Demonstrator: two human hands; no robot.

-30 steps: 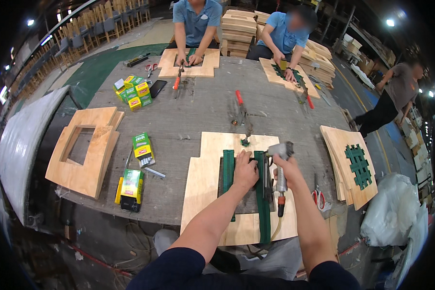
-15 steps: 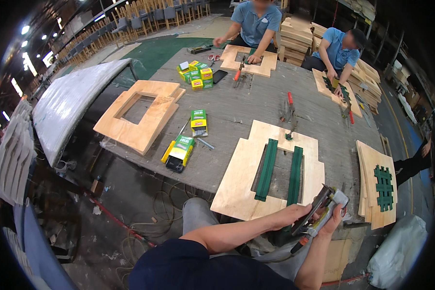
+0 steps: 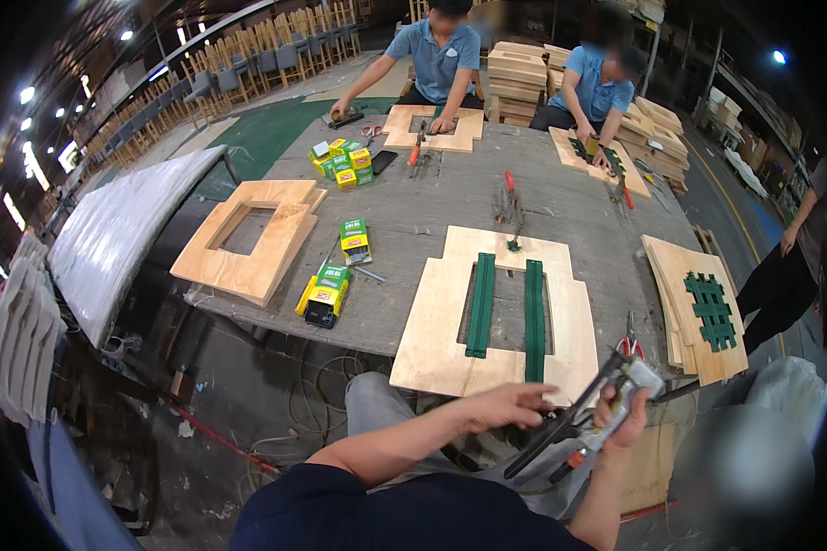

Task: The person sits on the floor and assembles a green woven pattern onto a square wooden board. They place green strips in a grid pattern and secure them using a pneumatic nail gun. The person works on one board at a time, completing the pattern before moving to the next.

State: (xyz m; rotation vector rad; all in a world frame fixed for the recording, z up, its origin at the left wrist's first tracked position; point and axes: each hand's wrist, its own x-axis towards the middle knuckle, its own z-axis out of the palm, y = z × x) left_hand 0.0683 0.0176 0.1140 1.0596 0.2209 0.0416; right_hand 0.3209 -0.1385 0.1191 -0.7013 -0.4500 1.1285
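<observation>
1. The right hand (image 3: pixel 627 415) is closed around a staple gun (image 3: pixel 586 418), held off the near edge of the surface (image 3: pixel 432 197).
2. The left hand (image 3: pixel 507 404) is spread, fingertips touching the gun's black magazine.
3. Just beyond lies a plywood frame (image 3: pixel 436 326) carrying two green strips (image 3: pixel 480 306).
</observation>
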